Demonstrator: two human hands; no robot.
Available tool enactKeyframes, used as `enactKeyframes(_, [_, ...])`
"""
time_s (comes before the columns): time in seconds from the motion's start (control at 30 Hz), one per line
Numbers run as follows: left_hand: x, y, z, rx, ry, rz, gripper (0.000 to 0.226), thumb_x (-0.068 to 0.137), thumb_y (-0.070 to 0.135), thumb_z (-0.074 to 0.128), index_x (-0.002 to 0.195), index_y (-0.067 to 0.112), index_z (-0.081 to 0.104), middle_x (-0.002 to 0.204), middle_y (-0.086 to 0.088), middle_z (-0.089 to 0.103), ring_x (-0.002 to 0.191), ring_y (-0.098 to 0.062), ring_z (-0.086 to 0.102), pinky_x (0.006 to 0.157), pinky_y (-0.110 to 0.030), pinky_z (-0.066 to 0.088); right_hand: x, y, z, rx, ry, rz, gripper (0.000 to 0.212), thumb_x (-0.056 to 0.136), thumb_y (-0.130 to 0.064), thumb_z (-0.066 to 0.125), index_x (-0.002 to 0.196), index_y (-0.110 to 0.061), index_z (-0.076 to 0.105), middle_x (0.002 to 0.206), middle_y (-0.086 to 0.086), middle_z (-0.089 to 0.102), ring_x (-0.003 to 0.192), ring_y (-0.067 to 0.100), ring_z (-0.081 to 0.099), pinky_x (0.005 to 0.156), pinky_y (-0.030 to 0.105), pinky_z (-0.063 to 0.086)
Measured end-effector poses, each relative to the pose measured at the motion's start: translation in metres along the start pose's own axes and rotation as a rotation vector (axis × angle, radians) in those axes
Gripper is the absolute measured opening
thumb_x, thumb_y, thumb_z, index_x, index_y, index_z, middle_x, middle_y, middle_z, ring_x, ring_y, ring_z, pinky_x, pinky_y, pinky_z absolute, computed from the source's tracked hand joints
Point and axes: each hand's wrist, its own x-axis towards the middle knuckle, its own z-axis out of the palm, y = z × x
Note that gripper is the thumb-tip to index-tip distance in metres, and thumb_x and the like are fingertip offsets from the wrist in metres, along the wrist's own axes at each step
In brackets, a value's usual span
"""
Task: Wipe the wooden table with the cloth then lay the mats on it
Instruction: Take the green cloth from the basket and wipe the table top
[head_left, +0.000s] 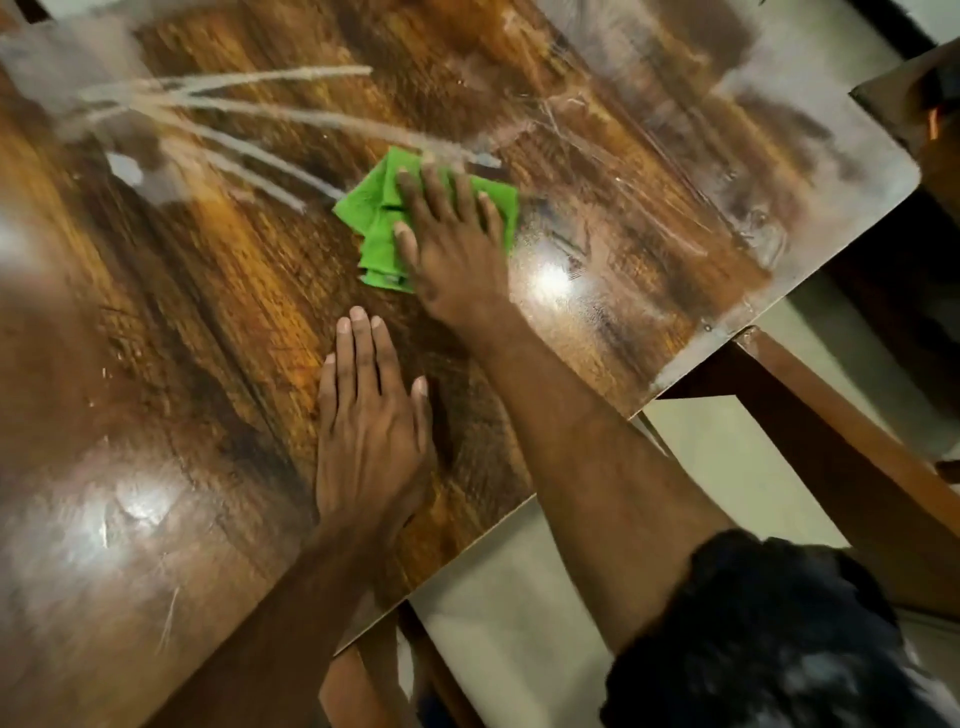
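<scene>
A glossy wooden table (208, 322) fills most of the view, with pale streaks across its far left part. A folded green cloth (376, 218) lies near the middle of the table. My right hand (452, 244) presses flat on the cloth with straight, spread fingers. Nearer to me, my left hand (369, 431) rests flat on the bare wood, fingers straight and together, holding nothing. No mats are in view.
The table's near edge runs diagonally from lower left to a rounded corner (904, 176) at the right. Wooden furniture (831, 431) stands beside it on the pale floor (498, 613). A dark wooden piece (914, 98) sits at the far right.
</scene>
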Motion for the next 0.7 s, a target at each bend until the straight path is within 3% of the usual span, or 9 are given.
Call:
enactKeyframes(0.1, [-0.001, 0.001, 0.000, -0.042, -0.027, 0.006, 0.067, 0.113, 0.037, 0.018, 0.169, 0.006, 0.000, 0.179, -0.012, -0.001, 0.166, -0.021, -0.005, 0.134, -0.049, 0.013, -0.009, -0.017, 0.005, -0.072, -0.021, -0.219, 0.060, 0.114, -0.047, 0.022, 0.171, -0.032, 0.011, 0.180, 0.000, 0.002, 0.166, 0.025, 0.001, 0.132, 0.049, 0.010])
enactKeyframes(0.17, [0.000, 0.002, -0.002, -0.052, -0.031, 0.002, 0.067, 0.113, 0.037, 0.018, 0.170, 0.006, 0.002, 0.179, -0.011, -0.001, 0.166, -0.020, -0.005, 0.134, -0.048, 0.012, -0.019, -0.001, 0.006, -0.073, 0.011, -0.220, 0.059, 0.113, -0.046, 0.022, 0.171, -0.033, 0.014, 0.180, -0.003, 0.007, 0.166, 0.022, 0.006, 0.132, 0.046, 0.012])
enactKeyframes(0.27, [0.001, 0.003, -0.005, -0.031, -0.028, -0.008, 0.067, 0.112, 0.037, 0.019, 0.170, 0.006, 0.005, 0.179, -0.011, 0.002, 0.166, -0.020, -0.003, 0.134, -0.047, 0.012, -0.040, 0.052, -0.003, 0.013, 0.078, 0.004, 0.062, 0.111, -0.047, 0.014, 0.170, -0.030, 0.018, 0.179, -0.002, 0.010, 0.166, 0.022, 0.006, 0.132, 0.048, 0.013])
enactKeyframes(0.4, [0.000, 0.002, -0.005, -0.008, -0.030, 0.004, 0.068, 0.112, 0.038, 0.017, 0.169, 0.005, 0.003, 0.179, -0.012, 0.000, 0.166, -0.021, -0.003, 0.134, -0.048, 0.014, -0.098, 0.129, -0.018, 0.011, 0.170, 0.347, 0.061, 0.113, -0.048, 0.014, 0.171, -0.029, 0.009, 0.180, -0.002, 0.002, 0.166, 0.019, -0.002, 0.134, 0.048, 0.009])
enactKeyframes(0.5, [0.000, 0.003, -0.005, 0.001, -0.032, 0.003, 0.068, 0.112, 0.038, 0.017, 0.169, 0.004, 0.003, 0.179, -0.013, 0.001, 0.166, -0.023, -0.003, 0.133, -0.049, 0.016, -0.131, 0.146, -0.021, 0.033, 0.219, 0.533, 0.061, 0.114, -0.046, 0.017, 0.171, -0.030, 0.008, 0.180, -0.005, 0.000, 0.166, 0.017, -0.005, 0.134, 0.049, 0.007])
enactKeyframes(0.6, [0.001, 0.003, -0.005, 0.037, -0.037, 0.000, 0.069, 0.112, 0.038, 0.016, 0.169, 0.003, 0.003, 0.178, -0.014, 0.001, 0.166, -0.024, -0.002, 0.133, -0.050, 0.017, -0.133, 0.135, -0.018, 0.071, 0.221, 0.597, 0.062, 0.113, -0.046, 0.016, 0.171, -0.030, 0.007, 0.180, -0.004, -0.001, 0.166, 0.018, -0.007, 0.134, 0.051, 0.006])
enactKeyframes(0.7, [0.001, 0.004, -0.004, 0.062, -0.031, 0.008, 0.069, 0.111, 0.038, 0.016, 0.169, 0.002, 0.003, 0.178, -0.014, 0.001, 0.166, -0.025, 0.000, 0.133, -0.049, 0.016, -0.123, 0.103, -0.012, 0.072, 0.167, 0.499, 0.062, 0.113, -0.046, 0.016, 0.171, -0.030, 0.003, 0.180, -0.002, -0.004, 0.166, 0.022, -0.010, 0.134, 0.052, 0.007])
